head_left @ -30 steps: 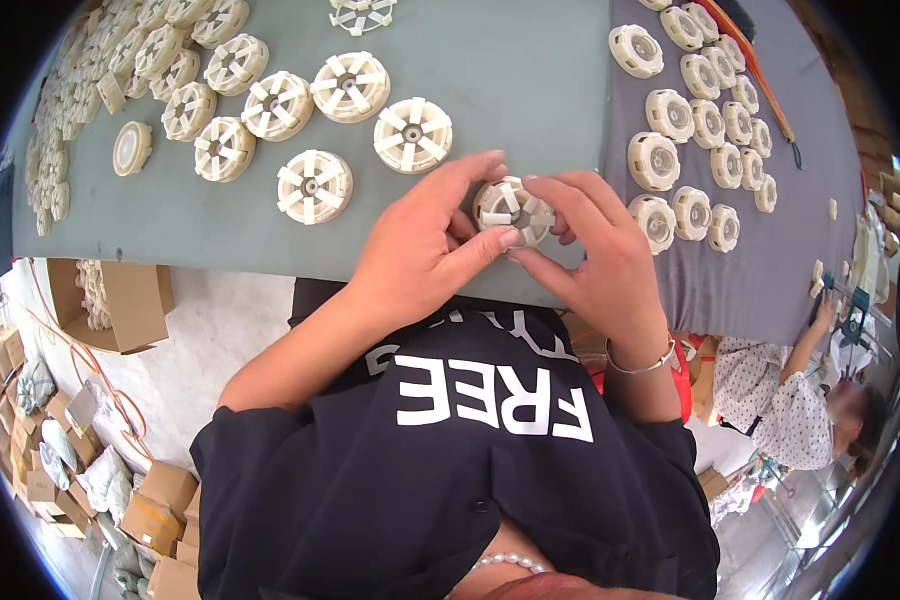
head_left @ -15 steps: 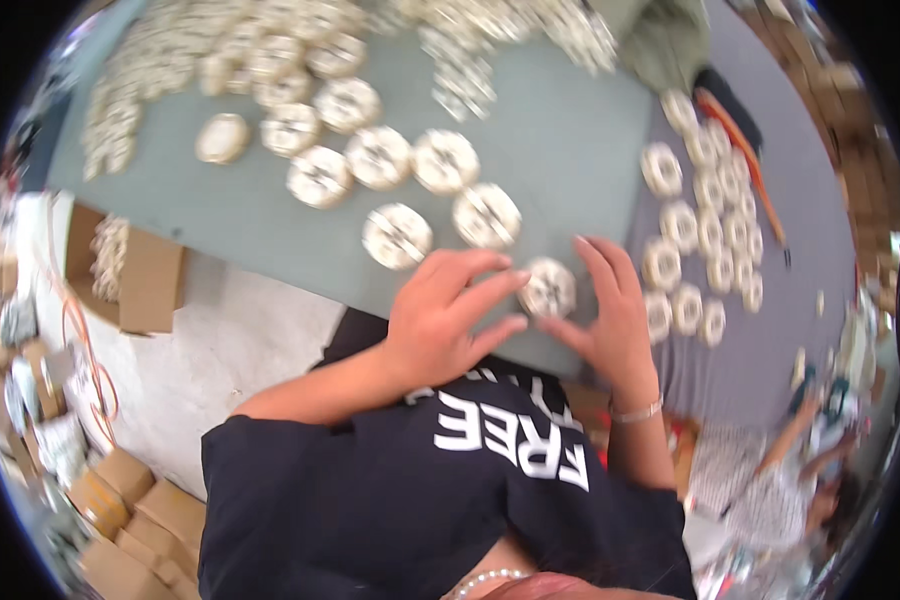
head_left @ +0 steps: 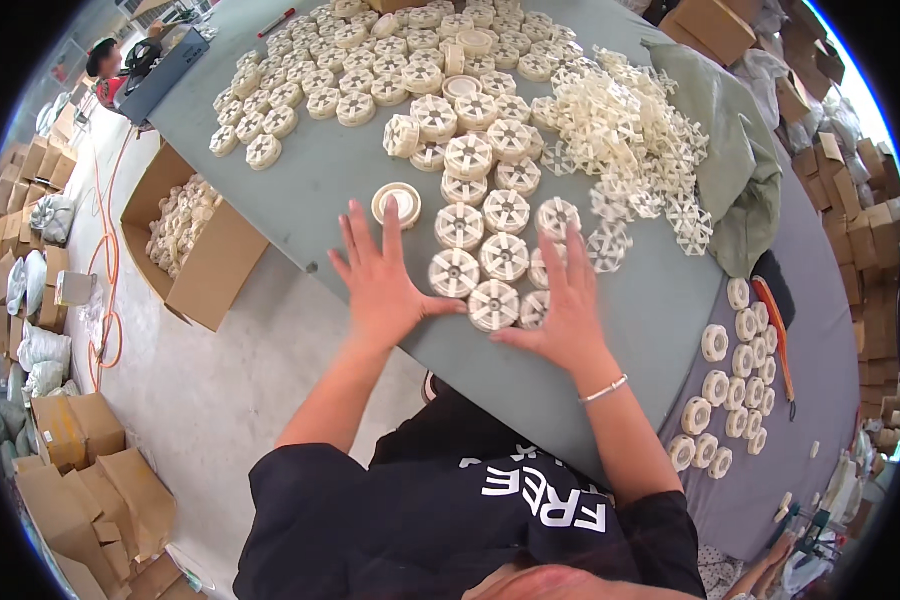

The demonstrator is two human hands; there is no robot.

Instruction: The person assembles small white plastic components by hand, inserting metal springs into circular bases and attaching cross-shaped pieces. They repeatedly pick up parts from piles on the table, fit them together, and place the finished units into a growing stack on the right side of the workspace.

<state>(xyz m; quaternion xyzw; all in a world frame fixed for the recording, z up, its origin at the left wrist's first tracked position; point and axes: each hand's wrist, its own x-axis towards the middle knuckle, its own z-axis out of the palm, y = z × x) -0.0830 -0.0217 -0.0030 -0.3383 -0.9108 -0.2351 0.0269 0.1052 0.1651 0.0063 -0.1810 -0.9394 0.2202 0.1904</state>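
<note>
Cream round plastic discs with spoked faces stand in loose rows on the grey-green table. My left hand [head_left: 385, 290] is open with its fingers spread, its thumb tip at the edge of the nearest spoked disc [head_left: 493, 305]. A smooth ringed disc [head_left: 398, 193] lies under or beside its fingertips; contact is unclear. On the other side of the rows, my right hand [head_left: 567, 318] is also open. Its thumb reaches to the same nearest disc, and its palm and fingers partly cover another spoked disc [head_left: 533, 309]. Neither hand lifts anything.
Many more discs [head_left: 355, 107] spread across the table's far side. A heap of loose star-shaped pieces [head_left: 630, 130] lies by a green cloth [head_left: 725, 170]. Thick rings [head_left: 715, 388] sit on the grey cloth at right, near an orange strap [head_left: 775, 320]. A filled carton [head_left: 215, 275] stands at left.
My hands have moved from around a single disc near the table edge to both sides of the disc rows, fingers spread wider. The view has shifted, showing more of the table's far side.
</note>
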